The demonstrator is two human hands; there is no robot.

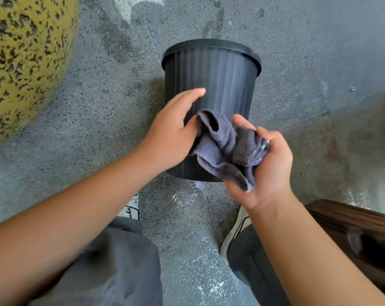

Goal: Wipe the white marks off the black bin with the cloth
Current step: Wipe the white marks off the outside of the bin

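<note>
The black ribbed bin [222, 76] is on the floor in front of me, its rim pointing away and its narrower base toward my feet. No white marks show on the side facing me. A crumpled grey cloth [222, 149] hangs between both hands over the bin's near end. My right hand [273, 164] is palm up and grips the bunched right part of the cloth, which has a small whitish smear. My left hand [171, 133] has its thumb on the cloth's left edge, which runs under the palm, and its forefinger lies stretched along the bin's side.
The floor [112, 120] is grey speckled stone with pale stains. A large yellow speckled rounded object [21, 54] fills the upper left. Brown wooden furniture [355, 230] stands at the lower right. My two shoes and grey trouser legs are just below the bin.
</note>
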